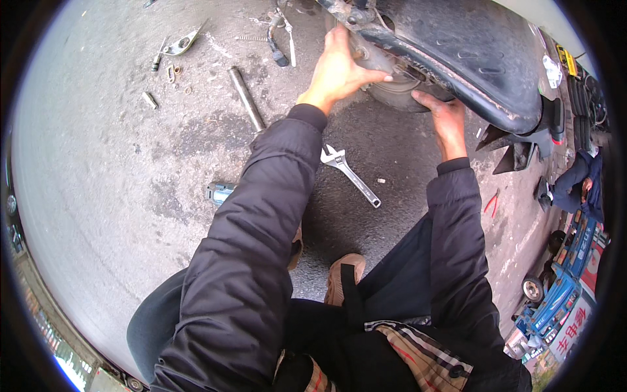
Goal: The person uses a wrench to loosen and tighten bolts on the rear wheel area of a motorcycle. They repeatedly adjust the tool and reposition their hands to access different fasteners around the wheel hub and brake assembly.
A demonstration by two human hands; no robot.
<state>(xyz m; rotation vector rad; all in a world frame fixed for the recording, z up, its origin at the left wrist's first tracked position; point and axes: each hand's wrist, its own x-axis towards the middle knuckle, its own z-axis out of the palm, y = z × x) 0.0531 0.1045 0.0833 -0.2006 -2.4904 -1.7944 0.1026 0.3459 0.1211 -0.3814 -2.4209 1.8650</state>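
Observation:
Both my hands grip a dusty grey wheel (395,98) under the scooter (457,55), which has a black footboard. My left hand (338,73) is closed round its left side, thumb lying across the face and fingertips partly hidden behind. At the right side my right hand (445,121) holds the edge, its thumb in front and the other fingers out of sight. An adjustable wrench (356,179) lies on the ground between my forearms. Left of it, a metal tube (246,98) is partly covered by my left sleeve, and so is a blue-grey tool (221,193).
Loose metal parts (181,44) and small rings lie at the upper left, near a bolt-like piece (150,100). A black jointed part (277,46) is by the scooter. Red-handled pliers (492,202) lie at right. Another person (581,183) and a blue vehicle (562,287) are farther right.

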